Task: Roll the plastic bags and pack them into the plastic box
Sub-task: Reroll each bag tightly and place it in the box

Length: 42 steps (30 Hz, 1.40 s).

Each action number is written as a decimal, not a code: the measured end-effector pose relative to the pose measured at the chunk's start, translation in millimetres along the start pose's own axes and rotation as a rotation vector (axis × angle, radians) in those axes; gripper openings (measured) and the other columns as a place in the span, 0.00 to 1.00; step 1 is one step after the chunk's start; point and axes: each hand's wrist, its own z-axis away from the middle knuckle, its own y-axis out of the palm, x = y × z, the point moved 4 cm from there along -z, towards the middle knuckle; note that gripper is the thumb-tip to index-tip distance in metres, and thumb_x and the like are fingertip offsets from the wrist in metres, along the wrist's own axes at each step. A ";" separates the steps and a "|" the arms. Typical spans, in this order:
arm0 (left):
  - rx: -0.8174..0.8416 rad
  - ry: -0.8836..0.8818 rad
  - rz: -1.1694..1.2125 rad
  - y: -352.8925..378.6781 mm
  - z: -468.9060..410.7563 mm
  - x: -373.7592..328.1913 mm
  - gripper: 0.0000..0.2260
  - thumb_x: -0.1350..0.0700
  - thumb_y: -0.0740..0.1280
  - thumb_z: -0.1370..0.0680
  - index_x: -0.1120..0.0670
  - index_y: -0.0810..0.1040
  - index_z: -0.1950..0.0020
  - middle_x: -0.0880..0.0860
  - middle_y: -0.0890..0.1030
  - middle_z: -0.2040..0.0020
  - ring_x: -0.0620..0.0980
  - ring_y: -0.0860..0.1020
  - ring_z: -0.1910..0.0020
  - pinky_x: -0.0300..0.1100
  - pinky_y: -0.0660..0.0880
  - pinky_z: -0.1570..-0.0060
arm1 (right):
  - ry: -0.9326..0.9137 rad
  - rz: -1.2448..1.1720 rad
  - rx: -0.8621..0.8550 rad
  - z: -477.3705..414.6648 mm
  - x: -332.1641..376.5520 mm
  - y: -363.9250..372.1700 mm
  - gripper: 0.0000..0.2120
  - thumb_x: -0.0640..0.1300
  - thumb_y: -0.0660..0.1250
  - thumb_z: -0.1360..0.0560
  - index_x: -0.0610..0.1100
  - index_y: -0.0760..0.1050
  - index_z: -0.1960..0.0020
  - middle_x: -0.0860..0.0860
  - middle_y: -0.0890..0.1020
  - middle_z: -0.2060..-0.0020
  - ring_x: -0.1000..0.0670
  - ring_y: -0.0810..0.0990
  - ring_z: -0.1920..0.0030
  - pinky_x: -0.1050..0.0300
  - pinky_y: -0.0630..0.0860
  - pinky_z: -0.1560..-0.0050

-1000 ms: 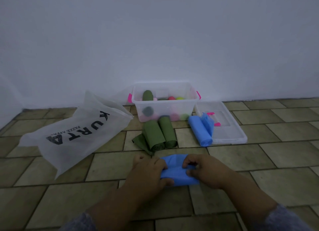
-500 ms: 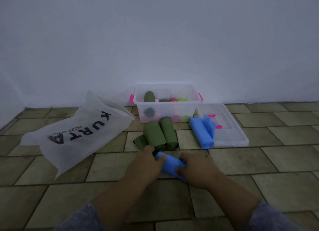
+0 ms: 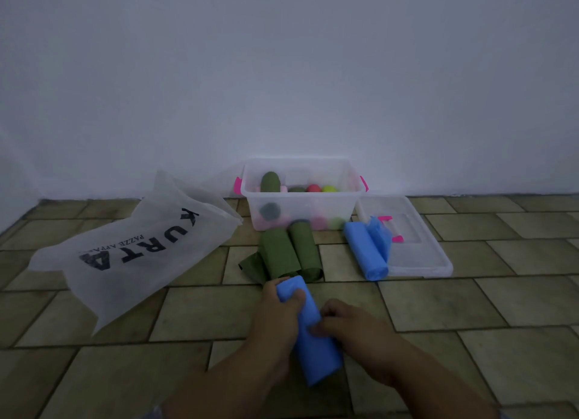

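A rolled blue plastic bag (image 3: 316,346) lies lengthwise on the tiled floor between my hands. My left hand (image 3: 279,312) grips its far end from the left, thumb over the top. My right hand (image 3: 354,331) presses on its middle from the right. Beyond them lie two rolled green bags (image 3: 288,252) and another rolled blue bag (image 3: 365,251). The clear plastic box (image 3: 300,208) with pink latches stands against the wall, holding several rolled bags in green, red, yellow and pink.
The box's clear lid (image 3: 419,255) lies flat to the right of the box, under the blue roll's edge. A large white bag printed KURTA (image 3: 131,246) lies on the floor at the left. A white wall stands right behind the box.
The blue bag went from a wide flat fold across my hands to a tight roll turned lengthwise, pointing away from me. Both hands shifted with it.
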 end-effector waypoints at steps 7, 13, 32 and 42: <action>0.115 0.157 -0.370 5.3 -35.0 -47.5 0.18 0.50 0.67 0.23 0.51 0.69 0.35 0.50 0.74 0.42 0.48 0.74 0.48 0.42 0.72 0.52 | 0.077 -0.464 0.165 -15.7 19.2 -29.1 0.14 0.33 0.69 0.34 0.34 0.73 0.49 0.34 0.81 0.50 0.35 0.80 0.48 0.40 0.74 0.47; -0.129 0.432 -0.919 -17.0 -110.6 -130.7 0.33 0.42 0.65 0.26 0.53 0.59 0.26 0.55 0.66 0.29 0.53 0.69 0.35 0.51 0.70 0.39 | -0.024 -0.512 0.074 -56.0 77.6 -99.8 0.19 0.37 0.66 0.33 0.32 0.73 0.43 0.36 0.82 0.51 0.39 0.82 0.54 0.45 0.79 0.51; -0.070 0.244 -1.081 -26.0 -183.5 -142.9 0.42 0.40 0.59 0.22 0.64 0.39 0.24 0.60 0.44 0.22 0.55 0.49 0.23 0.48 0.52 0.28 | 0.033 0.505 -0.165 -253.0 186.3 -61.0 0.22 0.44 0.69 0.26 0.31 0.71 0.37 0.37 0.77 0.41 0.39 0.78 0.44 0.48 0.74 0.44; -0.068 0.211 -1.069 -24.9 -183.5 -140.7 0.42 0.39 0.59 0.22 0.63 0.38 0.24 0.59 0.44 0.22 0.56 0.49 0.23 0.49 0.51 0.27 | 0.049 1.079 -0.139 -261.1 185.2 -57.3 0.26 0.50 0.65 0.24 0.38 0.68 0.31 0.41 0.70 0.32 0.42 0.70 0.34 0.53 0.67 0.38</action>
